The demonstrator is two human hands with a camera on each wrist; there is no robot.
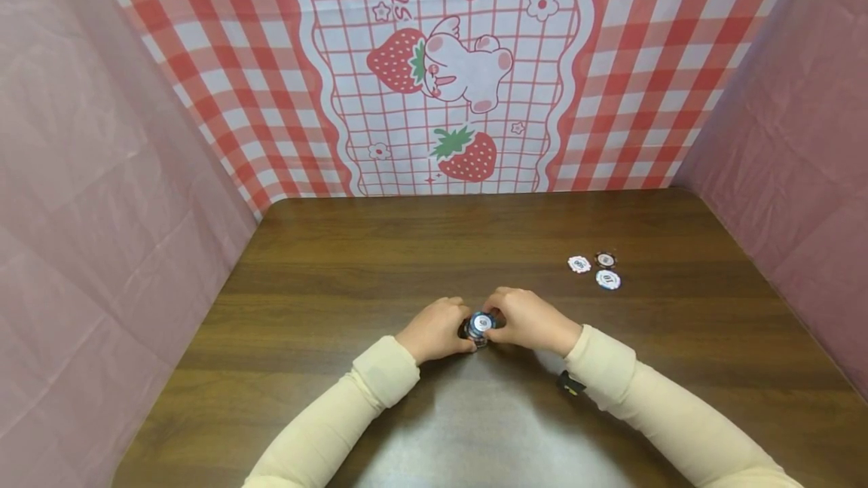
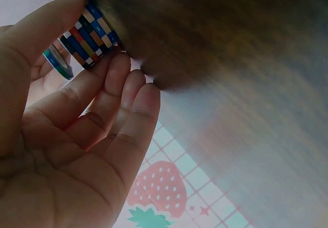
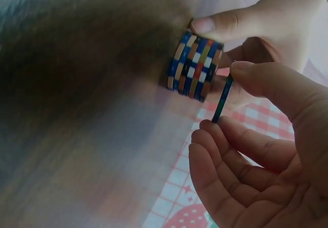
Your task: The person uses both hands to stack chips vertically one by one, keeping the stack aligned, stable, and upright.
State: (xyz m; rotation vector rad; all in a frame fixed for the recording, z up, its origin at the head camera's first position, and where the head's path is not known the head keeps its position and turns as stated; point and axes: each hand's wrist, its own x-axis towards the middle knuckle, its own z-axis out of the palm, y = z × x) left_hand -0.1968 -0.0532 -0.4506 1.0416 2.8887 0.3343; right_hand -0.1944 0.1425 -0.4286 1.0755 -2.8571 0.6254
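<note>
Main risk, in my judgement: the held chip meeting the chip stack off centre. The right wrist view shows it just above the stack's top, a thin gap between, and shifted toward the right-hand side of the stack. Let go there, it would probably overhang or slide off that side. Second risk: a sideways nudge from the chip's edge, or uneven squeezing by the left fingers, could shear the upper layers out of line. The stack's layers look fairly even, so any slip would likely start at the top.

Grip: left hand is clamped round the chip stack, thumb on one side, fingers on the opposite side, steadying it on the table. Right hand pinches the held chip by its rim, thumb against fingertips; the other fingers curve loosely alongside.

Position: the stack lies between the left thumb and fingers, near their tips, well out from the palm. The held chip sits at the very ends of the right thumb and fingers, roughly parallel to the stack's layers.

Beyond the stack and to its right, well apart: a white chip, a dark-rimmed chip, a blue-rimmed chip, grouped closely, untouched.
</note>
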